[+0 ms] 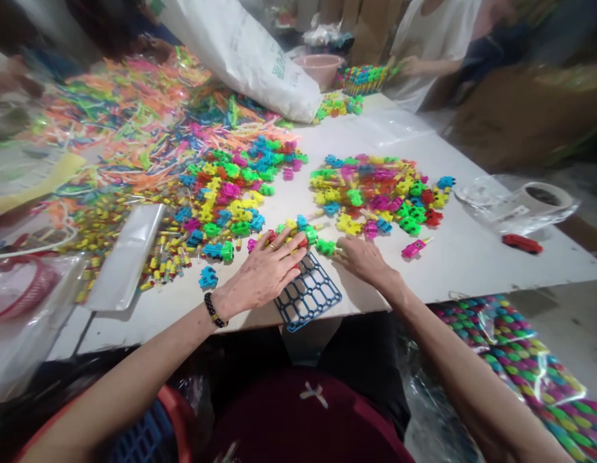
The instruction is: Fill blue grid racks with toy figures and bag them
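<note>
A blue plastic grid rack (310, 294) lies at the table's near edge, with several small coloured toy pieces along its far side. My left hand (267, 267), wearing a beaded bracelet and a ring, rests over the rack's left part, fingers stretched out on those pieces. Beneath its palm the rack is hidden. To the right, my right hand (364, 258) has its fingers drawn together at the end of a green train-shaped toy piece (326, 247). Yellow toy pieces (349, 224) lie just beyond that hand.
Heaps of train-shaped pieces (375, 186) and tangled colourful plastic strips (134, 122) spread over the white table (481, 257). A white sack (259, 64) leans at the back. A tape roll (543, 196) and a red toy car (522, 243) lie right. Another person (423, 58) stands opposite.
</note>
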Action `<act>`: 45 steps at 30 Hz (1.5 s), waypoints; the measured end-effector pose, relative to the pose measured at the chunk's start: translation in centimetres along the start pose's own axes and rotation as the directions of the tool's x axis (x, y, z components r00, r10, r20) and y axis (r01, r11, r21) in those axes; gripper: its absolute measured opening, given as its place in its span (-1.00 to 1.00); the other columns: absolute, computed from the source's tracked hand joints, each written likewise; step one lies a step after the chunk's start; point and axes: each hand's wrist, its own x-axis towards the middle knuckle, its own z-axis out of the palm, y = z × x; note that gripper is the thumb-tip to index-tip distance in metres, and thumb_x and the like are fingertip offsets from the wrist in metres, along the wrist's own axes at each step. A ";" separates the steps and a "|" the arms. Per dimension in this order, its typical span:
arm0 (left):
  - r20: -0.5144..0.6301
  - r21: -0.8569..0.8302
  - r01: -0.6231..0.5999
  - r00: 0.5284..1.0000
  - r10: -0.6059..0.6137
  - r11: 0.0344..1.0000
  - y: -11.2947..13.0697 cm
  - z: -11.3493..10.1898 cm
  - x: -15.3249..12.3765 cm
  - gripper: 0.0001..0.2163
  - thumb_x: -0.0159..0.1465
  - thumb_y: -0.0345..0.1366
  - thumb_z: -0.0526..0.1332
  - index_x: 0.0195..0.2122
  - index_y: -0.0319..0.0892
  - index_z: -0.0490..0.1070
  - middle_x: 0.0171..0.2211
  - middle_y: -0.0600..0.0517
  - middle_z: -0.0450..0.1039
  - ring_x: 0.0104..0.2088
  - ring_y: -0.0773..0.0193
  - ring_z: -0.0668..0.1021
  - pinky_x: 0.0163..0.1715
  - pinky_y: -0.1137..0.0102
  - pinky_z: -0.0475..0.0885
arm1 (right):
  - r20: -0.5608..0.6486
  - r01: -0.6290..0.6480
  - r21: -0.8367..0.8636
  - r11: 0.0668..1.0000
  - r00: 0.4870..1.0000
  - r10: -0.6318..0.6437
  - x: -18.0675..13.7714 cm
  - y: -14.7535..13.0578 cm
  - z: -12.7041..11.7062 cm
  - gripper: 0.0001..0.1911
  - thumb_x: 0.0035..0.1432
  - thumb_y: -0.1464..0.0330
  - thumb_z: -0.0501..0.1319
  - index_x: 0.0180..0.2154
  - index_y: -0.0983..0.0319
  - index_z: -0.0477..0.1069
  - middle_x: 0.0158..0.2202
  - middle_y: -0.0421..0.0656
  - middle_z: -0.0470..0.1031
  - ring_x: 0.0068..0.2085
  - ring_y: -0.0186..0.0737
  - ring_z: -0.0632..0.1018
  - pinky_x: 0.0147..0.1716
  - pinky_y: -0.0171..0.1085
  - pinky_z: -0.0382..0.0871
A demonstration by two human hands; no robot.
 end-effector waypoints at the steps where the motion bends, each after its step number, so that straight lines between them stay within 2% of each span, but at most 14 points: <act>1: 0.008 0.009 -0.006 1.000 0.006 1.000 -0.2 0.0 -0.2 -0.57 0.54 -0.19 -0.08 0.35 -0.17 0.25 0.47 -0.03 0.05 0.46 -0.03 0.12 0.39 -0.03 0.08 | 0.021 -0.017 0.013 1.000 1.000 0.017 -0.5 0.2 -0.1 -0.85 0.30 0.35 0.20 -0.17 0.27 0.49 -0.18 0.01 0.52 -0.25 -0.14 0.50 -0.39 -0.28 0.05; 5: 0.054 0.043 -0.018 0.998 0.016 0.999 -0.6 -0.3 -1.0 -0.56 0.55 -0.20 -0.11 0.37 -0.20 0.23 0.48 -0.01 0.02 0.44 -0.04 0.16 0.39 -0.02 0.07 | -0.009 -0.016 0.310 0.951 1.000 0.020 -2.2 1.0 0.2 -0.83 0.21 0.44 0.20 -0.45 0.26 0.42 -0.44 -0.10 0.49 -0.39 -0.23 0.46 -0.41 -0.29 0.09; 7: 0.070 0.044 -0.015 0.997 0.012 0.999 -0.6 -0.5 -1.2 -0.54 0.55 -0.20 -0.11 0.41 -0.21 0.16 0.48 -0.01 -0.01 0.45 -0.03 0.13 0.40 -0.02 0.05 | -0.079 0.036 0.623 0.782 0.997 0.017 -3.2 0.6 1.2 -0.78 0.20 0.32 0.24 -0.48 0.24 0.37 -0.52 -0.17 0.45 -0.45 -0.27 0.43 -0.43 -0.31 0.17; 10: 0.079 0.027 0.000 0.997 -0.003 1.000 -0.4 -0.7 -1.1 -0.48 0.53 -0.16 -0.07 0.46 -0.22 0.02 0.50 -0.02 -0.07 0.48 0.01 0.03 0.42 -0.02 0.00 | -0.096 0.049 0.914 0.404 0.991 0.097 -4.2 -2.0 3.2 -0.70 0.12 0.12 0.30 -0.37 0.23 0.41 -0.52 -0.20 0.46 -0.51 -0.27 0.43 -0.48 -0.30 0.27; 13: 0.080 0.019 0.012 0.997 -0.013 1.000 -0.2 -0.8 -0.8 -0.48 0.52 -0.17 -0.07 0.46 -0.22 0.01 0.50 -0.02 -0.10 0.50 0.05 -0.03 0.43 -0.01 -0.04 | -0.111 0.075 0.959 0.272 0.987 0.120 -3.8 -5.6 4.9 -0.65 0.04 0.08 0.34 -0.35 0.24 0.42 -0.51 -0.19 0.47 -0.49 -0.27 0.41 -0.49 -0.30 0.30; 17: 0.089 0.044 -0.011 0.996 0.007 0.999 -0.2 -0.5 -0.7 -0.49 0.52 -0.21 -0.09 0.45 -0.24 0.06 0.50 -0.04 -0.08 0.49 0.04 -0.02 0.44 -0.02 -0.07 | -0.176 0.151 0.926 0.346 0.983 0.044 -2.1 -8.1 5.6 -0.73 0.12 0.15 0.26 -0.39 0.24 0.39 -0.52 -0.22 0.43 -0.47 -0.30 0.35 -0.47 -0.33 0.26; 25: 0.040 -0.004 0.012 0.999 -0.012 1.000 -0.5 0.0 -1.1 -0.42 0.50 -0.23 -0.05 0.49 -0.29 -0.12 0.49 -0.13 -0.08 0.49 0.05 -0.02 0.44 0.00 -0.04 | -0.319 0.399 0.728 0.558 0.917 -0.239 -1.1 -7.9 4.4 -0.93 0.15 0.41 0.13 -0.30 0.23 0.38 -0.35 -0.12 0.52 -0.36 -0.24 0.44 -0.31 -0.30 0.31; 28: 0.037 -0.008 0.009 0.999 -0.009 1.000 -0.4 -0.1 -1.0 -0.43 0.50 -0.25 -0.03 0.48 -0.31 -0.10 0.49 -0.15 -0.08 0.49 0.02 -0.02 0.43 0.00 -0.02 | -0.265 0.343 0.708 0.618 0.939 -0.218 -1.0 -8.6 4.4 -0.91 0.12 0.46 0.10 -0.32 0.23 0.36 -0.38 -0.12 0.50 -0.39 -0.24 0.43 -0.34 -0.31 0.29; 31: 0.043 0.023 -0.020 0.999 0.019 1.000 -0.1 -0.3 -0.8 -0.48 0.51 -0.24 -0.03 0.46 -0.18 0.01 0.49 -0.08 -0.07 0.49 -0.04 -0.01 0.41 -0.08 -0.01 | -0.236 0.332 0.747 0.576 0.942 -0.237 -1.4 -8.4 4.4 -0.88 0.11 0.46 0.11 -0.30 0.23 0.40 -0.35 -0.14 0.53 -0.37 -0.26 0.44 -0.32 -0.31 0.32; 33: 0.054 0.042 -0.033 0.998 0.031 0.999 -0.1 -0.4 -0.9 -0.52 0.52 -0.24 -0.04 0.44 -0.09 0.08 0.49 -0.03 -0.03 0.49 -0.06 0.01 0.41 -0.10 -0.01 | -0.210 0.324 0.794 0.514 0.940 -0.269 -1.7 -6.9 4.2 -0.86 0.13 0.42 0.13 -0.26 0.24 0.44 -0.32 -0.15 0.56 -0.34 -0.25 0.48 -0.30 -0.31 0.35; 35: 0.067 0.050 -0.034 0.997 0.030 0.998 -0.3 -0.5 -1.1 -0.53 0.52 -0.24 -0.05 0.44 -0.07 0.10 0.48 0.00 -0.01 0.48 -0.04 0.02 0.41 -0.08 0.00 | -0.208 0.278 0.807 0.521 0.959 -0.191 -1.5 -4.5 3.7 -0.82 0.16 0.39 0.15 -0.20 0.24 0.47 -0.29 -0.14 0.58 -0.29 -0.22 0.52 -0.26 -0.30 0.39; 39: 0.060 0.062 -0.005 0.998 0.002 0.998 -0.8 -0.4 -1.4 -0.54 0.52 -0.23 -0.04 0.43 -0.05 0.11 0.48 0.01 0.00 0.48 -0.04 0.04 0.40 -0.08 0.03 | -0.322 0.080 0.617 0.783 0.933 0.159 1.4 -0.3 2.3 -0.72 0.16 0.50 0.09 -0.13 0.32 0.50 -0.16 0.01 0.58 -0.20 -0.14 0.55 -0.15 -0.22 0.41; 41: 0.053 0.066 0.021 0.998 -0.025 0.998 -1.0 -0.2 -1.4 -0.54 0.52 -0.23 -0.05 0.43 -0.08 0.11 0.48 -0.01 0.00 0.47 -0.05 0.05 0.39 -0.10 0.04 | -0.322 0.057 0.455 0.889 0.941 0.105 3.6 -0.2 1.6 -0.64 0.16 0.55 0.08 -0.05 0.34 0.50 -0.05 0.06 0.54 -0.11 -0.10 0.55 -0.10 -0.21 0.40; 45: 0.060 0.048 0.066 0.996 -0.069 0.997 -1.2 0.1 -1.5 -0.53 0.53 -0.22 -0.07 0.43 -0.14 0.10 0.48 -0.03 0.01 0.47 -0.05 0.05 0.39 -0.10 0.03 | -0.148 0.025 0.186 0.982 0.989 0.003 6.9 -2.7 0.5 -0.55 0.22 0.56 0.10 0.12 0.27 0.45 0.11 0.11 0.41 -0.03 -0.04 0.54 -0.17 -0.23 0.37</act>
